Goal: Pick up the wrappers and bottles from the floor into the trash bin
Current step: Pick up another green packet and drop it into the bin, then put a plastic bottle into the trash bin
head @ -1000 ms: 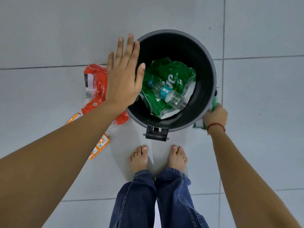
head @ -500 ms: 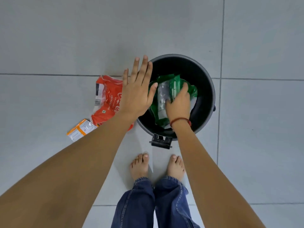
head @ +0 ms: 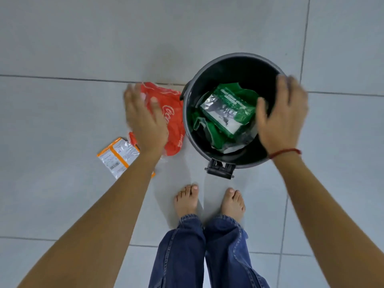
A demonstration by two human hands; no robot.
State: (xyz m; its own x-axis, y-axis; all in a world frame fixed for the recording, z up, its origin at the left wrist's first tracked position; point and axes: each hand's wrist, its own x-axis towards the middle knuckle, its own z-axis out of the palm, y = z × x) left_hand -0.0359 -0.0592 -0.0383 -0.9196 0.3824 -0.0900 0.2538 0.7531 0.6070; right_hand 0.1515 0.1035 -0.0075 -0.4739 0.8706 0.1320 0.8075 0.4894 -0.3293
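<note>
floor (head: 62,48): pale grey tiles, dark grout lines | bare feet (head: 186,201) stood together | blue jeans (head: 199,252)

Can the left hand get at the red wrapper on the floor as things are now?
Probably yes. The left hand is open and already over the red wrapper, which lies flat on the floor beside the bin with nothing on top. Whether it touches yet is unclear.

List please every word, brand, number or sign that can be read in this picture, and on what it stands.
"Co": start of white script lettering on the red wrapper; the left hand hides the rest.
Orange and white wrapper: barcode and small print, too small to read.
Green wrapper in the trash bin: print blurred, unreadable.
</note>
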